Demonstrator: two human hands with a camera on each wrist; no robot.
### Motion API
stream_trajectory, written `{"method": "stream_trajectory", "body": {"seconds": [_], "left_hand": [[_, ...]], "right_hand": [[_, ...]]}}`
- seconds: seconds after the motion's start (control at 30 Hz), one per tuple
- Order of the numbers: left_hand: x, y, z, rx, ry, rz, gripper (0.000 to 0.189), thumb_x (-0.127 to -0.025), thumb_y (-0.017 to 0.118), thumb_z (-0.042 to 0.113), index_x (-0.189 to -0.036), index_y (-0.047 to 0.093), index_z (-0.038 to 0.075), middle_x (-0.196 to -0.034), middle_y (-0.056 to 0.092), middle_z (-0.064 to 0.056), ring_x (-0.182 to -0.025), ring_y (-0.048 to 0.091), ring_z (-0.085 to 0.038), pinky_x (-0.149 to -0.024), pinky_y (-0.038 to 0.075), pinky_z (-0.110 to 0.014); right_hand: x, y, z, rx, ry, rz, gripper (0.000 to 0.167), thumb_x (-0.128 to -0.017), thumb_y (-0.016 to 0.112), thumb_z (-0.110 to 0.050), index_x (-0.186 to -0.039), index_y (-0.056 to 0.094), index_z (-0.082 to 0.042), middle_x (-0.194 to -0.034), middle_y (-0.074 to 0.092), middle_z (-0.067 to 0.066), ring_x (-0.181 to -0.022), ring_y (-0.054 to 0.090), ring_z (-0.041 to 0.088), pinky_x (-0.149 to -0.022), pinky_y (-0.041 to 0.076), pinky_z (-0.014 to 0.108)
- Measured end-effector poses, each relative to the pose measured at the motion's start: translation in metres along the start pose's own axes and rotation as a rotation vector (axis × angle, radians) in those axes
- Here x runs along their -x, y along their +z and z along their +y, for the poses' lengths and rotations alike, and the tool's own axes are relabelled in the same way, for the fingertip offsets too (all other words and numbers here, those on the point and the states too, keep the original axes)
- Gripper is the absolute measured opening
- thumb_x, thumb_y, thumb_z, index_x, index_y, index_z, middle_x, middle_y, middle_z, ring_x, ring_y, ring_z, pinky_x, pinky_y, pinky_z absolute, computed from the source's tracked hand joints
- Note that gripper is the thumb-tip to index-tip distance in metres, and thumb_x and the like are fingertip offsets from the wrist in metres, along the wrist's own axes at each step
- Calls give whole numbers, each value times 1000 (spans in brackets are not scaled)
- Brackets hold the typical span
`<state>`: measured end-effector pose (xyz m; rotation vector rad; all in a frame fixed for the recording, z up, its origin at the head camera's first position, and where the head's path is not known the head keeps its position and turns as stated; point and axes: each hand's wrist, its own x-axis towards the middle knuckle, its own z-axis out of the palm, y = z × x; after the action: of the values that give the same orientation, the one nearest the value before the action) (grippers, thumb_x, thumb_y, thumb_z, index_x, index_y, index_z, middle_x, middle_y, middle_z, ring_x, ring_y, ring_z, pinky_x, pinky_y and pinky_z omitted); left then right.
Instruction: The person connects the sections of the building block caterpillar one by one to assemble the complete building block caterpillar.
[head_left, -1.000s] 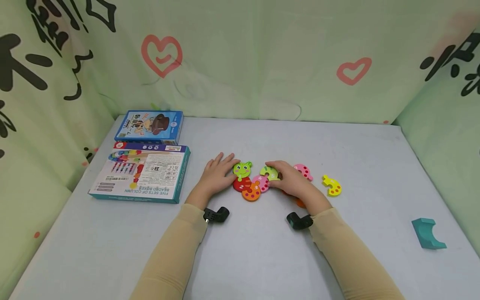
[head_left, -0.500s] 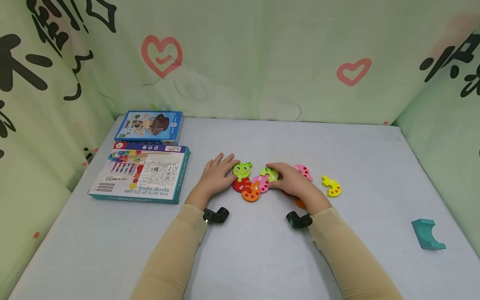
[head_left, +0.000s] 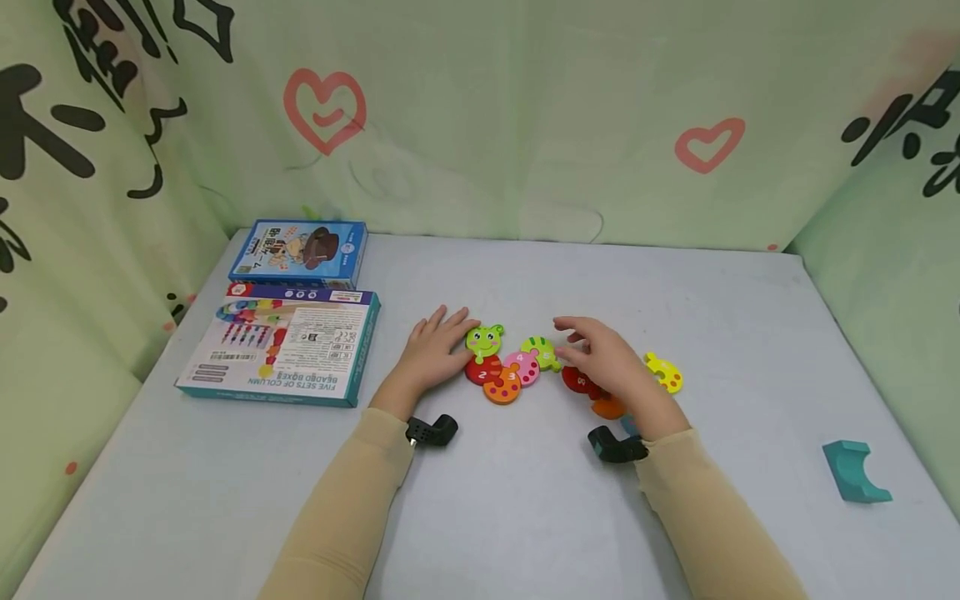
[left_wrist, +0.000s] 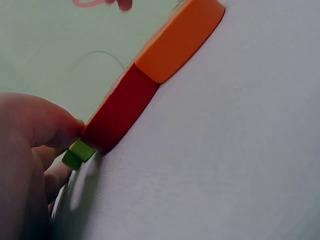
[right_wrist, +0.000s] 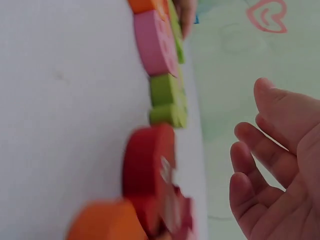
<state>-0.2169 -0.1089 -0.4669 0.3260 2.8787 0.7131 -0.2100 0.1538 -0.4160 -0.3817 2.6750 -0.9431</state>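
Readable stuff: the box [head_left: 281,343] near the table's left edge says "FIVE SETS OF COLUMN BEADED BOXES", upside down. Puzzle pieces show 2 [head_left: 482,371], 3 [head_left: 504,385], 4 [head_left: 522,365], 5 [head_left: 542,351].

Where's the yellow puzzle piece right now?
In the head view, the yellow puzzle piece lies on the table just right of the right hand, apart from the joined caterpillar pieces.

Head high; wrists table-level, close.

– How does the left hand [head_left: 433,353] lie?
– Flat on the table, fingers straight and pointing forward.
– And the right hand [head_left: 609,363]?
– Raised off the surface, fingers [right_wrist: 255,155] loosely spread, holding nothing.
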Motion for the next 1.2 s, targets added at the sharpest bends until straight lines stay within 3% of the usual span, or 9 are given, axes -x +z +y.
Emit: {"method": "stream_trajectory", "body": {"seconds": [0.27,0.43,0.63,0.8,0.97,1.2], "left_hand": [[0,-3,2,3,-3,-8,50,-88,44,35,-137,39,28,-151,22,5,-142,6,-23,-113,4,-50],[-1,-3,1,3,-2,4,50,-88,44,35,-137,39,28,-151,23,5,-142,6,-24,-113,4,-50],[0,0,1,-1,-2,-11,50,-88,45,35,-137,40,29,-151,24,5,-142,6,-24,-113,4,-51],[-1,3,1,-3,-5,-7,50,-88,45,35,-137,40,29,-151,24,5,-142,7,-23,-113,4,-50],[-1,2,1,-9,-1,-6,50,-88,44,35,-137,40,29,-151,23,5,-142,7,-24,-113,4,-50],[0,-1,1,-12,-1,-3,50,-88,45,36,-137,39,29,-151,23,5,-142,7,-24,-113,5,-51]], "right_hand": [[43,-31,15,72,-4,82,51,-89,57,-25,-134,41,-8,-132,45,16,-110,46,33,-88,45,49],[67,-34,32,100,0,45,54,-87,59,-25,-134,41,-4,-133,44,19,-115,43,36,-92,40,54],[90,-21,59,80,24,-15,64,-83,64,-31,-133,39,0,-133,44,21,-118,42,38,-95,37,58],[96,-13,67,113,45,-51,76,-78,68,-35,-136,35,0,-136,39,24,-122,33,42,-97,32,61],[96,-10,67,184,44,-66,77,-76,69,-32,-136,34,1,-135,35,29,-122,27,47,-96,28,65],[96,-17,62,137,105,-29,71,-80,66,-34,-137,34,-6,-136,37,23,-115,41,41,-93,38,58]]}}
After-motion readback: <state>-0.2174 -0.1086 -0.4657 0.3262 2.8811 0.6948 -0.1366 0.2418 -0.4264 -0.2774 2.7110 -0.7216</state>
